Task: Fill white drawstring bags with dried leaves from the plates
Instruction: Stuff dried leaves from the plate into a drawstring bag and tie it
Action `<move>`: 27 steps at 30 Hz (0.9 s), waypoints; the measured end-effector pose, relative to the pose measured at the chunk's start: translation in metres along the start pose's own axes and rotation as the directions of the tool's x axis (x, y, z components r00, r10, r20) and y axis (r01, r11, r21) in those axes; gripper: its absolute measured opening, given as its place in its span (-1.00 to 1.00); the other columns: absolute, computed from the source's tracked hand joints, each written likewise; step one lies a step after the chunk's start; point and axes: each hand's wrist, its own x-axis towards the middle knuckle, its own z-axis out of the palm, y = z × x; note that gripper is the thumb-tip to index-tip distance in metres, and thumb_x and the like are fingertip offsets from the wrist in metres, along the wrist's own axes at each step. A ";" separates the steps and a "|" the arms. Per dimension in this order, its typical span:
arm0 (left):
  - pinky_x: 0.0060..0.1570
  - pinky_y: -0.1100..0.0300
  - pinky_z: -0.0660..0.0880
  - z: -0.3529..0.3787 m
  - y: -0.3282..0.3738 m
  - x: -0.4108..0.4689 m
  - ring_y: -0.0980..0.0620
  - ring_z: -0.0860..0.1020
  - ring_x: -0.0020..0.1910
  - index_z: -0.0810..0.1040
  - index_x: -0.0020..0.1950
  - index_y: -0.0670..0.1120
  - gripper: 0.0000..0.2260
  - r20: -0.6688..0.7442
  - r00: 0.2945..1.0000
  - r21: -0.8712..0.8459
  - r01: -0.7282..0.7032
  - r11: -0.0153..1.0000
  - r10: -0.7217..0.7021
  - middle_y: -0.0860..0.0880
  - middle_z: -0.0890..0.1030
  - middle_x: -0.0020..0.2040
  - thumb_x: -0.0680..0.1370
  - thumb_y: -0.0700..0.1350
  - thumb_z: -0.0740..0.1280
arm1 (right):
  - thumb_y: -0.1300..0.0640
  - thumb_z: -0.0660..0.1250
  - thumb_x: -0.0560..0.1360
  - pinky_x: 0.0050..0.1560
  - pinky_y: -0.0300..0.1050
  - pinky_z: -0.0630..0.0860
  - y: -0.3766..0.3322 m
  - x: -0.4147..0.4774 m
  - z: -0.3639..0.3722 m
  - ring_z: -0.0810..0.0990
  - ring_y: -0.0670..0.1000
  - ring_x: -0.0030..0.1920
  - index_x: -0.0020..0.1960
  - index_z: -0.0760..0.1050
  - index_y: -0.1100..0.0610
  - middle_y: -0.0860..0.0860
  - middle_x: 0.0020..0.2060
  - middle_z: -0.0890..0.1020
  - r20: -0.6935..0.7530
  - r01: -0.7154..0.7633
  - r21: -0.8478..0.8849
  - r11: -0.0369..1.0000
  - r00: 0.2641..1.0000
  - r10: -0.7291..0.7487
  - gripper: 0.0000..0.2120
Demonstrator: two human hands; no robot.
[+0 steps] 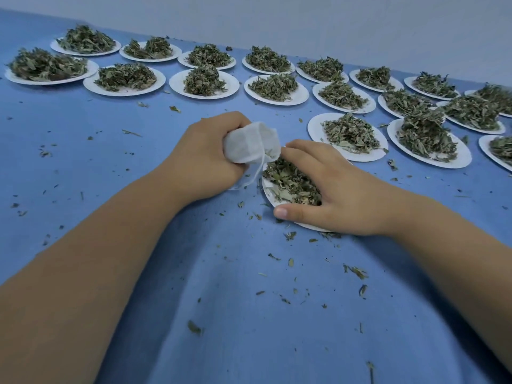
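Our left hand (205,162) grips the white cloth drawstring bag (249,142); our right hand (340,189), fingers loosely flat, should push dried green leaves (291,181) off the near white plate (269,194) inside.

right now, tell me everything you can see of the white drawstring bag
The white drawstring bag is small and made of thin, slightly sheer fabric. The left hand grips its crumpled body, with the mouth turned toward the plate of dried leaves. A few leaf bits show at the mouth, where the index finger of the right hand reaches. Its thin white drawstring hangs loose below, beside the plate's rim.
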 end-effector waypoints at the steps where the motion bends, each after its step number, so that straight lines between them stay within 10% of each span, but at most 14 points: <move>1: -0.29 0.35 0.39 0.002 -0.001 0.000 0.13 0.52 -0.21 0.56 -0.01 0.04 -0.79 -0.009 1.000 -0.023 0.007 1.000 -0.007 0.06 0.59 -0.17 0.43 -0.21 0.43 | -0.56 0.12 0.44 0.56 0.05 0.16 -0.001 0.003 0.000 0.06 -0.06 0.58 0.61 0.05 -0.14 -0.09 0.58 0.13 0.009 0.010 -0.002 1.000 1.000 -0.010 -0.12; 12: -0.33 0.44 0.34 0.000 0.002 -0.002 0.27 0.47 -0.30 0.50 -0.15 0.14 -0.69 -0.011 1.000 -0.103 0.012 0.995 -0.013 0.25 0.53 -0.28 0.42 -0.27 0.47 | -0.10 0.38 0.59 0.08 0.01 0.50 0.006 0.014 0.006 0.52 -0.02 0.02 0.18 0.58 0.08 -0.07 -0.03 0.59 -0.258 0.114 0.060 0.992 0.961 -0.095 -0.71; 18: -0.27 0.27 0.44 0.005 0.002 -0.001 0.14 0.52 -0.20 0.56 -0.03 0.10 -0.72 -0.069 0.997 0.018 0.039 0.999 -0.038 0.12 0.59 -0.20 0.39 -0.26 0.40 | -0.42 0.27 0.50 0.26 -0.20 0.34 0.017 0.002 -0.002 0.38 -0.15 0.31 0.48 0.32 -0.15 -0.19 0.29 0.50 -0.146 -0.026 0.056 0.998 0.989 0.034 -0.36; 27: -0.14 0.01 0.55 0.001 0.002 0.000 -0.04 0.53 -0.12 0.54 0.06 0.12 -0.65 -0.098 0.995 0.185 0.024 0.982 -0.005 0.08 0.61 -0.11 0.40 -0.27 0.35 | -0.06 0.45 0.54 0.14 -0.13 0.48 0.015 0.004 0.000 0.59 -0.03 0.03 0.19 0.64 0.09 -0.04 0.00 0.65 -0.307 -0.019 0.123 0.992 0.950 0.056 -0.70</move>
